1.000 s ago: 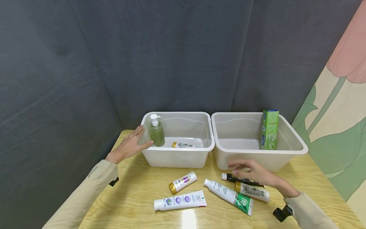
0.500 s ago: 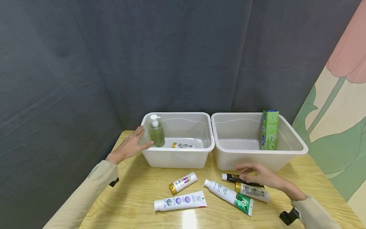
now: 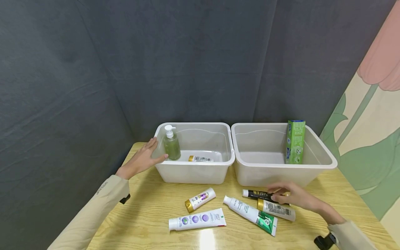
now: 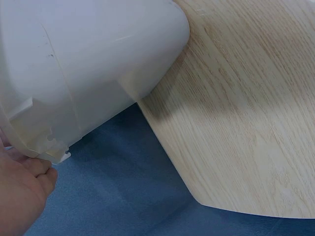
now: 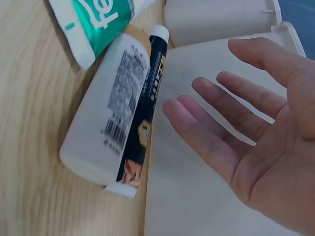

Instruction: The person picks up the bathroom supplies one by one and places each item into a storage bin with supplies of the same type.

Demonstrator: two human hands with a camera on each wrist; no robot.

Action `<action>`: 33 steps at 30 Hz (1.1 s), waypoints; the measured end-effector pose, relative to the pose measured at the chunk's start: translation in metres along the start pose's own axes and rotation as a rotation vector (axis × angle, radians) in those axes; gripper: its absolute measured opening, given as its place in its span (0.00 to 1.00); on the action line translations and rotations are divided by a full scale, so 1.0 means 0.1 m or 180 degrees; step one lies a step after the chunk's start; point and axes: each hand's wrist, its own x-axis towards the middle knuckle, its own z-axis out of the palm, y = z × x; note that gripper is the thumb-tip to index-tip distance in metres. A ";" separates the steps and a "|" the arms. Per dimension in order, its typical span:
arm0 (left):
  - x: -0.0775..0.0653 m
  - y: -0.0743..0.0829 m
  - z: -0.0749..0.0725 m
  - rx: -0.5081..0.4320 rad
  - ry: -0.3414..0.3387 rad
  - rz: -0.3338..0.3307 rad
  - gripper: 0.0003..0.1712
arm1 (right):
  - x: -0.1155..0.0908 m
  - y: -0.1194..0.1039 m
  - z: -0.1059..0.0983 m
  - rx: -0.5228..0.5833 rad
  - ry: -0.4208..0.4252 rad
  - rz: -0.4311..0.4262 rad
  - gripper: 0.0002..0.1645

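My left hand [image 3: 142, 159] holds the left front corner of the left white plastic bin [image 3: 193, 173]; in the left wrist view its bent fingers [image 4: 45, 178] lie at the rim. That bin holds a green pump bottle [image 3: 172, 147] and a small gold-capped bottle [image 3: 200, 158]. My right hand [image 3: 293, 196], fingers spread and slightly bent, hovers over a black toothpaste tube [image 3: 257, 194] and a white gold-capped bottle [image 3: 276, 209]. Nothing lies in its grasp in the right wrist view. The tube and bottle lie side by side, touching.
Beside the left bin stands the right bin [image 3: 259, 170], with a green box [image 3: 294, 142] upright in it. A green-and-white toothpaste tube [image 3: 250, 213], a white toothpaste tube [image 3: 197, 219] and another gold-capped bottle [image 3: 200, 199] lie on the wooden table [image 3: 147, 215].
My right hand has moved to the right along the black toothpaste tube, uncovering more of its cap end. My left hand and the objects have stayed in place.
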 end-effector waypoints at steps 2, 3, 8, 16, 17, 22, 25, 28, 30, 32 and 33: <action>0.00 0.00 0.00 -0.0002 0.0008 0.0005 0.57 | -0.03 0.02 -0.02 0.0024 0.0014 0.0035 0.22; 0.00 0.00 0.00 -0.0001 0.0014 0.0012 0.57 | -0.05 0.03 -0.03 0.0014 0.0016 0.0040 0.22; 0.00 0.00 0.00 0.0027 0.0036 0.0035 0.57 | -0.12 0.07 -0.08 -0.0054 0.0057 -0.0026 0.20; 0.00 -0.01 0.01 0.0011 0.0023 0.0019 0.57 | -0.22 0.19 -0.10 -0.0017 0.0042 -0.0196 0.18; 0.00 -0.01 0.01 0.0010 0.0026 0.0022 0.57 | -0.23 0.21 -0.10 -0.0034 0.0046 -0.0213 0.18; -0.01 -0.01 0.01 0.0009 0.0027 0.0023 0.57 | -0.30 0.27 -0.12 -0.0065 0.0015 -0.0109 0.18; -0.01 -0.01 0.01 0.0012 0.0020 0.0030 0.57 | -0.35 0.30 -0.14 0.0032 -0.0034 0.0044 0.19; -0.01 0.00 0.00 0.0023 0.0023 0.0042 0.56 | -0.39 0.33 -0.15 0.0144 -0.0061 0.0124 0.19; 0.00 0.00 0.00 0.0028 0.0042 0.0064 0.56 | -0.40 0.33 -0.16 0.0142 -0.0076 0.0121 0.19; -0.01 0.00 0.00 0.0021 0.0040 0.0053 0.56 | -0.42 0.33 -0.15 0.0139 -0.0068 0.0150 0.18; -0.01 0.00 0.00 0.0019 0.0037 0.0045 0.56 | -0.42 0.33 -0.15 0.0126 -0.0066 0.0158 0.18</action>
